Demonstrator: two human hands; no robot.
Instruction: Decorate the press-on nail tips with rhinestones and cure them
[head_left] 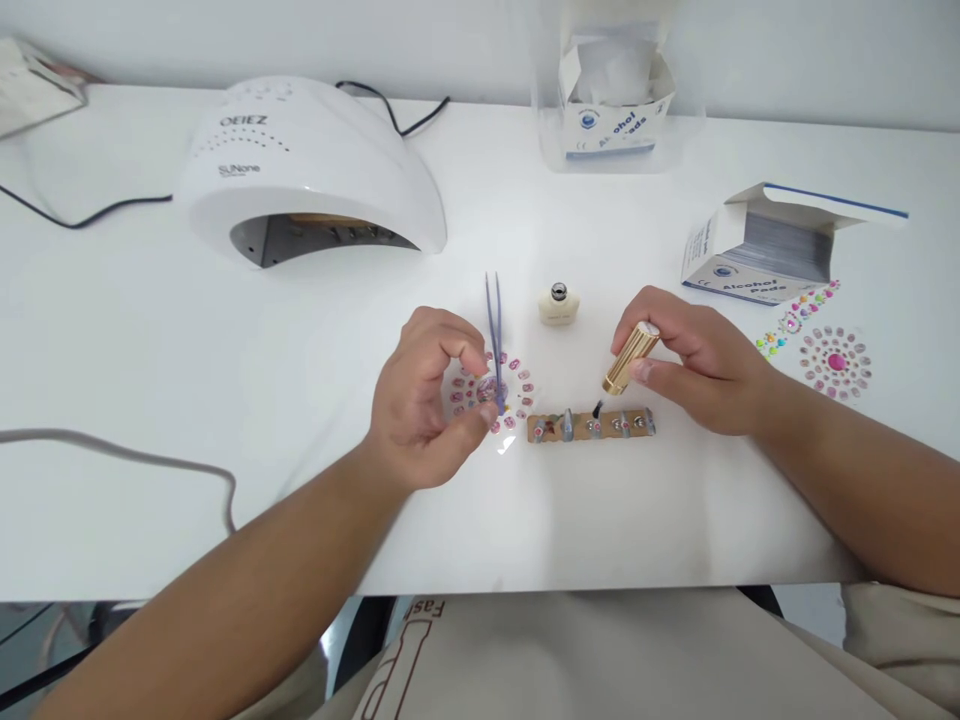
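NEAR: five decorated nail tips (568, 425) on cardboard strip (580, 432), presumably mounted for steadiness | MID: pinching gold-capped brush (630, 360) in right hand (697, 370), tilted apparently to aim bristles (598, 408) at middle tip; with left hand (427, 410) curled, fingertips apart, beside tweezers (494, 335), contact hard to tell | BEYOND: uncapped bottle (559, 308), probably for easy dipping | FAR: white lamp (352, 160)

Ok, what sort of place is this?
Probably a nail-art workstation: a white domed lamp, a gold-handled brush in the right hand, and apparent nail tips on a brown strip.
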